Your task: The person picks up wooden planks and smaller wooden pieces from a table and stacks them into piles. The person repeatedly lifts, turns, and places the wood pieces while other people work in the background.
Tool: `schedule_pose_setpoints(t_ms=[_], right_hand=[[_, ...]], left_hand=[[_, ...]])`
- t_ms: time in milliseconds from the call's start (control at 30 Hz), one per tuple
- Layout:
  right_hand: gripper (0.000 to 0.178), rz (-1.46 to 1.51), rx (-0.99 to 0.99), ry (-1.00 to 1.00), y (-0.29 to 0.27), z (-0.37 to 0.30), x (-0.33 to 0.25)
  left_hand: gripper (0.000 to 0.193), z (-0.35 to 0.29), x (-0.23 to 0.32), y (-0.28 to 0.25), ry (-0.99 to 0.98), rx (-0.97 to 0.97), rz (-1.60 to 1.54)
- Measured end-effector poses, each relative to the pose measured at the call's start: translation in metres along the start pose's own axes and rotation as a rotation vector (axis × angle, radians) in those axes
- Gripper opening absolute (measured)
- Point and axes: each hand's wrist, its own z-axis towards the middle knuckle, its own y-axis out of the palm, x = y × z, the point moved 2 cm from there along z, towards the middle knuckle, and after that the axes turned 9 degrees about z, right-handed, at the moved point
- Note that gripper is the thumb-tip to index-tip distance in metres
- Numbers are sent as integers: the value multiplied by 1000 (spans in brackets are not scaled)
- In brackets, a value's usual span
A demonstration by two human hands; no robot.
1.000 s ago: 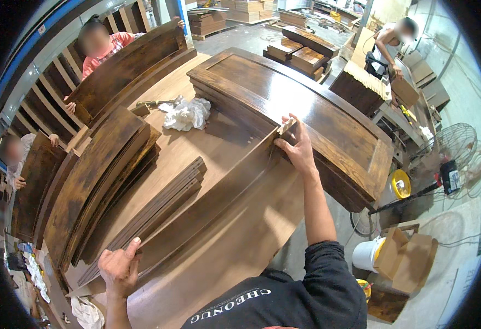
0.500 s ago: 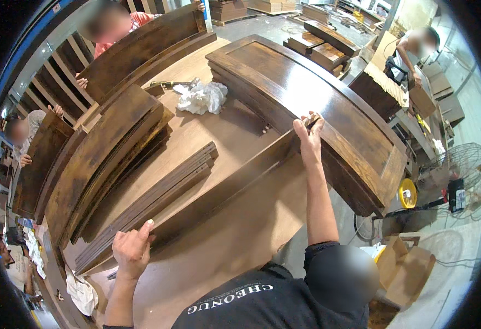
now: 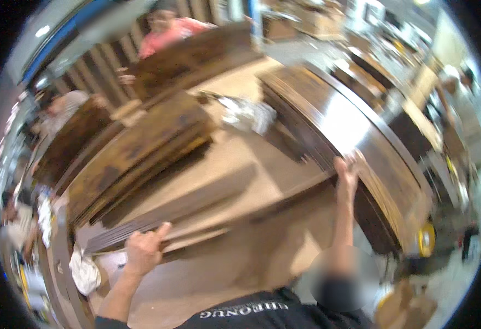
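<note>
A long, narrow dark wooden board (image 3: 276,204) stretches across the near part of the table between my two hands. My left hand (image 3: 144,249) is closed on its left part, beside a bundle of thin dark strips (image 3: 196,192). At the far right end my right hand (image 3: 348,171) grips the board, close to the edge of a stack of glossy framed wooden panels (image 3: 355,118). Motion blur hides the exact finger positions. Left of the strips lies a stack of curved brown wooden pieces (image 3: 136,145).
A crumpled whitish wrapping (image 3: 246,114) lies mid-table (image 3: 196,274). A white cloth (image 3: 84,271) hangs at the left edge. Across the table, one person holds a large curved panel (image 3: 196,57) and another a smaller panel (image 3: 73,140). A yellow round container (image 3: 426,239) stands lower right.
My view has shifted, so the scene sits farther right. The board looks flatter and its right end now overlaps the panel stack's edge less clearly through blur. Both hands keep hold.
</note>
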Motion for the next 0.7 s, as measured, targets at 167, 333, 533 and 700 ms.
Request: schedule_pose_setpoints(t_ms=[167,333,533,700], right_hand=[[61,-154,-30,-125,1,6,7],[60,-236,-44,-203,28,-3,-14],[58,-265,15,-123,40,-68,-30],[69,-273,-10,-45,76,-128,-39]], left_hand=[[51,-9,3,-7,-99,-189,7],[37,-17,9,7,-132,-283,97],[41,-75,-11,-12,-361,-241,-3],[33,-132,-41,-28,-537,-182,157]])
